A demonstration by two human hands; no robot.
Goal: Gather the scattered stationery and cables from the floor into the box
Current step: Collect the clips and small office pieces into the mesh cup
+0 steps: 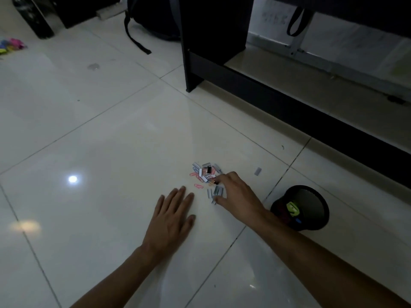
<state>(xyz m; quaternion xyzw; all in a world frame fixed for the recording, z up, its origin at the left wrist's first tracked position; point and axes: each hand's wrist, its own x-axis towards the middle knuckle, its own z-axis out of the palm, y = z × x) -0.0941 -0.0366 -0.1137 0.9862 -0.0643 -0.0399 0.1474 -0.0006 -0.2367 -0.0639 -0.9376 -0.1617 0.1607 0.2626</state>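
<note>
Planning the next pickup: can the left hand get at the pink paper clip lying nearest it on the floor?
Probably yes. The left hand lies flat on the tile, its fingers pointing toward the pink paper clip, with only bare floor between. The right hand works the pile beside it, not over it.

Room in a home or small office, seen at floor level. Glossy pale floor tiles (100, 134) reflect ceiling lights; a dark desk (222, 52) stands on them, a backpack (151, 21) slumped beside it (one strap trailing). Paper clips and staples (206, 174) suggest desk work.
</note>
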